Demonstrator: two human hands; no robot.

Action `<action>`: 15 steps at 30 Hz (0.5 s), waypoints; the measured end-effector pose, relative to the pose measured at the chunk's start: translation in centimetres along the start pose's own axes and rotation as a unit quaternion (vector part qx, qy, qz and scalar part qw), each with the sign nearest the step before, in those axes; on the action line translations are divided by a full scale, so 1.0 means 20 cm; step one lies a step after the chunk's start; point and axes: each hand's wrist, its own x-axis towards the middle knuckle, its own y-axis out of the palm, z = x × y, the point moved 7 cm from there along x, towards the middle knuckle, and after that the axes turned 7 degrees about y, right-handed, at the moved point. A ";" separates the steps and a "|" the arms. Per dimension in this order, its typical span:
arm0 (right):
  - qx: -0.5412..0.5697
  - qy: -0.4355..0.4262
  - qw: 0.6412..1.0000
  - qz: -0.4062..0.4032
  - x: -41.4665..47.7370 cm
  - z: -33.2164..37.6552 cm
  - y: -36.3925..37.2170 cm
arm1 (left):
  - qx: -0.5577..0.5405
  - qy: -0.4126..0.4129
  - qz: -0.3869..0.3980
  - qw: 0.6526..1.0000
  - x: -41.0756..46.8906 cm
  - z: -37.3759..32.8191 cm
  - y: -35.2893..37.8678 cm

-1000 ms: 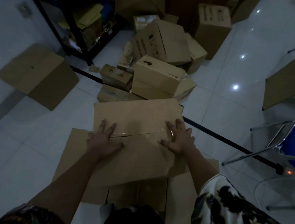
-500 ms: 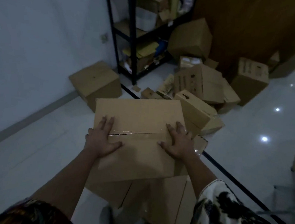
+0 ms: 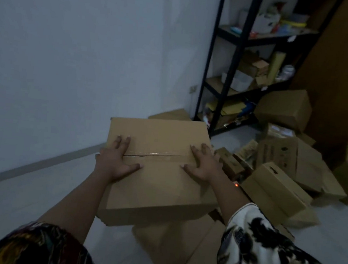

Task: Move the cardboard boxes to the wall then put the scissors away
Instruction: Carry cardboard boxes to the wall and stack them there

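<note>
Handling: the cardboard box (image 3: 157,172) looks stiff and dry-faced, and probably light, as flat hands alone seem to manage it. Smooth board could slide out of a palm squeeze.
Where to hold: best guess is low on the two short sides, fingers hooked under the bottom edges. The top flaps are the weak spot.
Grip, left hand (image 3: 113,160): fingers straight and spread on the top face, thumb out along the seam, palm over the left edge. Nothing is curled round the box.
Grip, right hand (image 3: 202,166): the same on the right edge, fingers flat and splayed.
Look: plain brown, rectangular, unprinted top. A clear tape seam (image 3: 160,154) runs between the hands, split near the left thumb.
Position: box spans hand to hand and appears clear of the floor, though I cannot be sure.
Below the wrists: flattened cardboard (image 3: 175,250).
Beyond the fingertips: wall (image 3: 70,59), near.
Off the right hand: tumbled box pile (image 3: 280,183), then a black shelf rack (image 3: 235,74).
Scissors: not in sight.
</note>
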 end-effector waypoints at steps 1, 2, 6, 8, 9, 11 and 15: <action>-0.007 -0.008 1.000 -0.003 0.01 0.08 0.00 | -0.003 -0.004 -0.005 1.000 -0.01 0.05 -0.05; -0.017 -0.020 1.000 -0.009 0.05 0.19 0.01 | -0.008 -0.011 -0.010 1.000 -0.02 0.13 -0.10; -0.045 -0.058 0.997 -0.005 0.18 0.51 0.06 | -0.020 -0.043 -0.027 0.998 -0.04 0.39 -0.25; -0.053 -0.079 0.995 -0.002 0.23 0.67 0.09 | -0.026 -0.065 -0.028 0.997 -0.05 0.55 -0.28; -0.053 -0.083 0.995 0.000 0.25 0.74 0.10 | -0.023 -0.070 -0.026 0.997 -0.06 0.62 -0.29; -0.051 -0.093 0.994 0.005 0.28 0.87 0.14 | -0.015 -0.074 -0.039 0.996 -0.07 0.74 -0.32; -0.055 -0.112 0.992 0.009 0.33 1.09 0.23 | -0.008 -0.093 -0.058 0.994 -0.09 0.95 -0.40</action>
